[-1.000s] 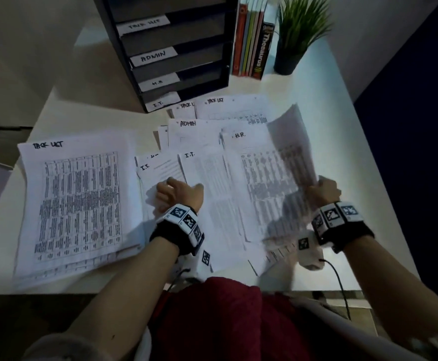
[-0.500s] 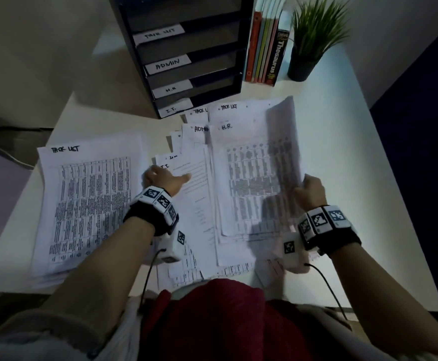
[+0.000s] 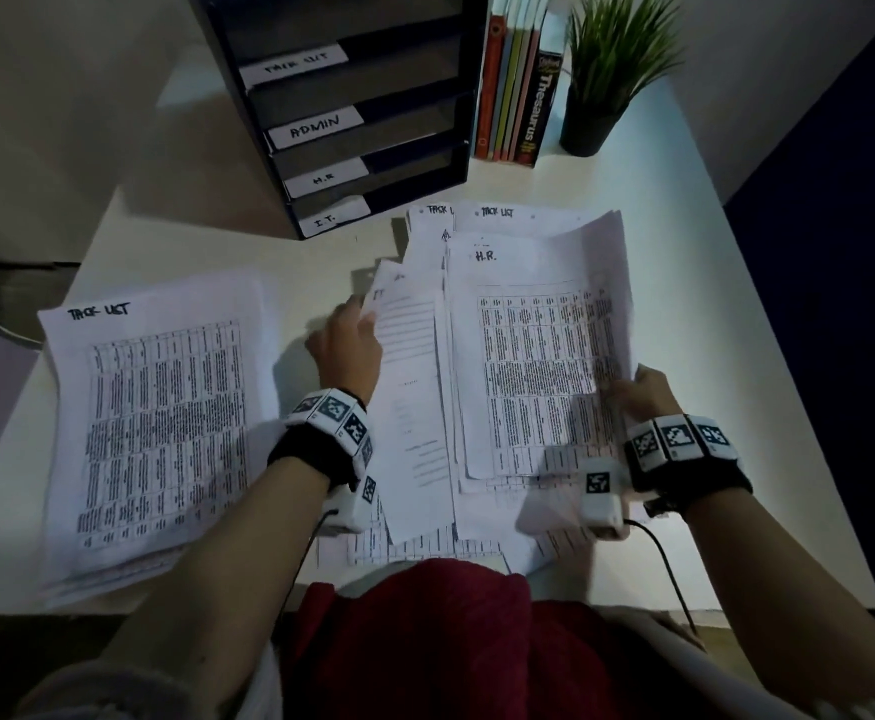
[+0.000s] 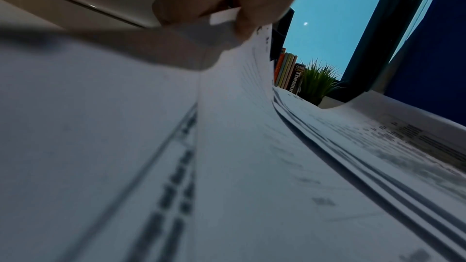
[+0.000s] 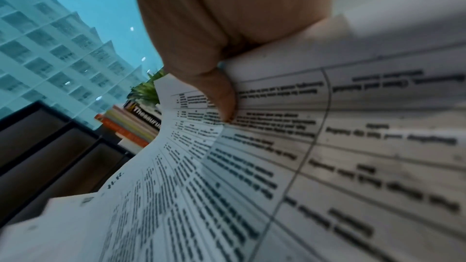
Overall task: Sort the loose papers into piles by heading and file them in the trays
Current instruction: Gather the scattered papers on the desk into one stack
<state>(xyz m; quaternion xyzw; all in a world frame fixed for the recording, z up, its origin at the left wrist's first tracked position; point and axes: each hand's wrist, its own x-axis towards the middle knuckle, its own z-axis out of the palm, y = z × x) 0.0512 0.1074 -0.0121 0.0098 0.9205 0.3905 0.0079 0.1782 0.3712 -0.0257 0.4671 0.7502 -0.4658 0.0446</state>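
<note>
The left hand (image 3: 348, 350) pinches the I.T. sheet (image 3: 408, 387) by its corner; the right hand (image 3: 642, 394) grips the H.R. stack (image 3: 539, 356), keeping headings separate.

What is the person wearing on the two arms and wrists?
Both forearms are bare. Each wrist carries a black band topped with white blocks printed with black square markers. A small white camera box hangs under each wrist, and a thin black cable trails from it.
</note>
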